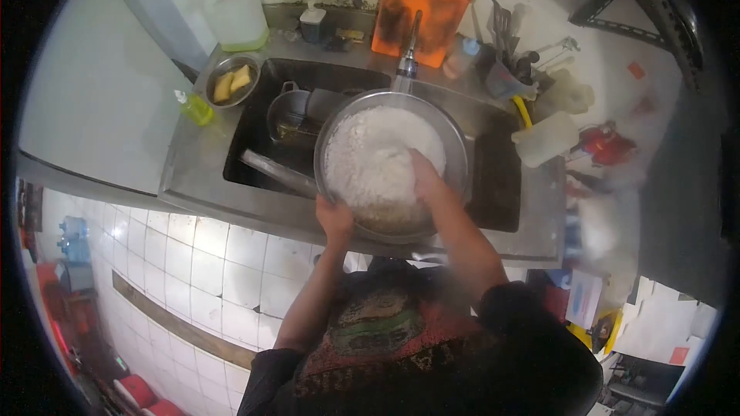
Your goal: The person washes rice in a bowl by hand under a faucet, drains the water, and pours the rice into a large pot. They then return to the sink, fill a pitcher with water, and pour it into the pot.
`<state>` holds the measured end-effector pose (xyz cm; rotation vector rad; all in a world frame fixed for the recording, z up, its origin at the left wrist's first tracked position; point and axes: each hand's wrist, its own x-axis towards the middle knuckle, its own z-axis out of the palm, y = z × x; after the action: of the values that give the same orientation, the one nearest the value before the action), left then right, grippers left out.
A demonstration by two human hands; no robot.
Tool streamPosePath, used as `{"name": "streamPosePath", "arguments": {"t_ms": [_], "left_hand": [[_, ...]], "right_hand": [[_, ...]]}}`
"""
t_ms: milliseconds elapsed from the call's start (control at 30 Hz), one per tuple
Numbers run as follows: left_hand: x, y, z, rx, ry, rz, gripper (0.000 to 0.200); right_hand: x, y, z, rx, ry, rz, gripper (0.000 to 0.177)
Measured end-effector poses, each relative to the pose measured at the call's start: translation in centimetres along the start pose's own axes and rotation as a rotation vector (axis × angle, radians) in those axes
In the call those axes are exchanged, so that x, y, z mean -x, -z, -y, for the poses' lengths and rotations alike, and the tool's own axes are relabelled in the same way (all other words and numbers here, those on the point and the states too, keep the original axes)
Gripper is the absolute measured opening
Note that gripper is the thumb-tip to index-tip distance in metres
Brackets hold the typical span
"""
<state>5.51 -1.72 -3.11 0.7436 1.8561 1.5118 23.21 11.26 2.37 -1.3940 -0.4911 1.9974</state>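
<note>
A wide metal bowl (460, 150) is over the sink, below the tap (408, 62). White, grainy contents (370, 146), perhaps rice in cloudy water, fill much of it. My left hand (334, 219) grips the bowl's near left rim. Inside the bowl, my right hand (424, 177) reaches down into the white contents at the right side, and its fingertips are hidden there. Steel sink edges (193, 177) surround the dark basin (493, 185), where a pot (289, 108) stands left of the bowl.
Left of the basin are a small bowl with yellow pieces (232, 83) and a green soap bottle (194, 108). Behind stand a large jug (237, 15) and an orange cutting board (420, 11). Utensils (502, 35) in a container and a pale plastic jug (546, 139) are at right.
</note>
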Motion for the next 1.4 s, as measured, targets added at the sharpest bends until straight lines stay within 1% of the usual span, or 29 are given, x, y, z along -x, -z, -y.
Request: {"name": "streamPosePath", "arguments": {"t_ms": [33,67,100,167,267,367,467,567,600,667,700,767,800,833,867,900,967,1067,1100,1167,1267,1367,1400], "left_hand": [[0.2,0.2,-0.4,-0.021,-0.005,0.009,0.029],[0.3,0.4,-0.5,-0.042,-0.009,0.02,0.029],[0.3,0.4,-0.5,-0.025,-0.062,0.014,0.029],[0.3,0.1,-0.4,0.013,-0.166,0.003,0.029],[0.1,0.5,-0.7,0.03,0.011,0.062,0.028],[0.4,0.9,-0.1,0.137,-0.065,0.112,0.031],[0.1,0.3,0.6,-0.015,-0.092,0.012,0.03],[0.2,-0.6,1.2,-0.035,-0.119,-0.072,0.028],[0.5,-0.4,0.9,-0.046,-0.087,-0.061,0.028],[0.6,-0.5,-0.9,-0.051,-0.034,-0.045,0.027],[0.6,-0.5,-1.6,0.015,-0.01,-0.037,0.026],[0.7,-0.4,-2.5,0.14,0.039,-0.022,0.025],[0.6,-0.5,-2.5,0.123,-0.001,-0.045,0.024],[0.6,-0.7,-2.4,0.105,-0.042,-0.07,0.023],[0.6,-0.7,-2.5,0.083,-0.083,-0.091,0.021],[0.6,-0.6,-2.7,0.077,-0.069,-0.069,0.021],[0.6,-0.1,-3.4,0.057,-0.049,-0.025,0.02],[0.5,0.0,-2.8,-0.146,-0.011,-0.03,0.02],[0.3,-0.2,-2.8,-0.125,-0.019,-0.05,0.021],[0.5,-0.4,-2.7,-0.079,-0.024,-0.088,0.021],[0.6,-0.9,-2.5,-0.018,-0.053,-0.09,0.022],[1.1,-0.6,-5.9,-0.081,-0.052,-0.075,0.019],[0.9,-0.6,-5.5,-0.03,-0.054,-0.057,0.017]], "right_hand": [[-0.9,-0.2,-0.7,-0.01,0.073,0.046,0.051],[-2.1,-0.6,-1.6,0.306,0.221,0.057,0.06],[-3.0,-1.3,-2.4,0.621,0.368,0.068,0.071],[1.4,-7.6,-3.6,1.479,0.427,-0.37,0.095],[1.4,-8.7,-4.3,1.745,0.398,-0.473,0.118],[-1.6,-6.8,-1.7,1.84,0.308,-0.466,0.106],[-7.4,-3.2,-2.8,1.92,0.49,-0.644,0.084],[-8.6,-1.4,-0.5,1.747,0.423,-0.507,0.059],[-8.0,-1.1,-0.5,1.644,0.411,-0.502,0.05],[-6.3,0.0,-0.5,1.607,0.391,-0.194,0.052],[-5.7,0.7,-0.4,1.586,0.371,-0.036,0.054],[-5.9,1.6,1.4,1.42,0.294,0.261,0.044],[-6.2,1.8,2.3,1.324,0.254,0.405,0.04],[-5.0,0.7,3.3,1.222,0.214,0.546,0.036],[-3.5,-0.1,4.6,1.116,0.35,0.353,0.026],[-3.2,-1.6,5.9,1.22,0.383,0.124,0.027],[-9.0,-1.8,5.4,1.284,0.831,0.0,0.027],[-13.8,-5.8,3.0,1.35,0.793,-0.106,0.029],[-14.4,-6.7,1.7,1.467,0.876,-0.14,0.032],[-15.0,-7.3,-0.5,1.578,0.794,-0.026,0.033],[-14.0,-6.2,0.3,1.733,0.734,0.562,0.032],[-9.6,-7.4,4.4,1.889,0.519,0.419,0.029],[-8.8,-7.7,4.9,1.934,0.44,0.372,0.029]]}}
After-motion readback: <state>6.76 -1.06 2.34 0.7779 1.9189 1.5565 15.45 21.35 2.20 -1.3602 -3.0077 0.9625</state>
